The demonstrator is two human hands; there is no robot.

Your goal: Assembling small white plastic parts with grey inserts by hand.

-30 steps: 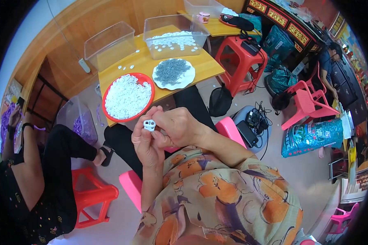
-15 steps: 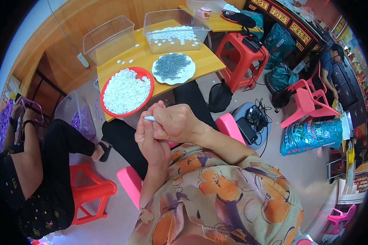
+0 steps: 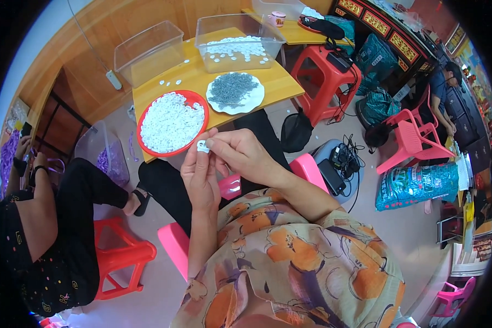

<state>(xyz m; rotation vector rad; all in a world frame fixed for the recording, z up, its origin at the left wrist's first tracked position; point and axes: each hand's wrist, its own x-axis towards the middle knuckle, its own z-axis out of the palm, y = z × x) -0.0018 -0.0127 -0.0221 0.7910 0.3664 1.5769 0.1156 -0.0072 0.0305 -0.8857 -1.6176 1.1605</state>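
Observation:
A small white plastic piece (image 3: 203,146) is pinched between the fingertips of my left hand (image 3: 198,174), and its flat, ring-like face shows. The fingers of my right hand (image 3: 245,156) close on the same piece from the right. Both hands are held above my lap, just nearer than the table edge. Beyond them, a round red tray (image 3: 194,99) is heaped with white plastic pieces (image 3: 169,126). To its right, a scalloped white plate (image 3: 252,102) bears a pile of tiny grey parts (image 3: 230,89), too small to name.
Two clear bins, one (image 3: 147,57) at the left and one (image 3: 213,64) holding white pieces, stand on the wooden table (image 3: 281,82). A red stool (image 3: 325,76) is at the right. At the left sits another person (image 3: 44,235) near a bin of purple strips (image 3: 95,143).
My hands were clasped tightly around the white piece. They have loosened and turned, so its face now shows at the fingertips. The view has shifted slightly.

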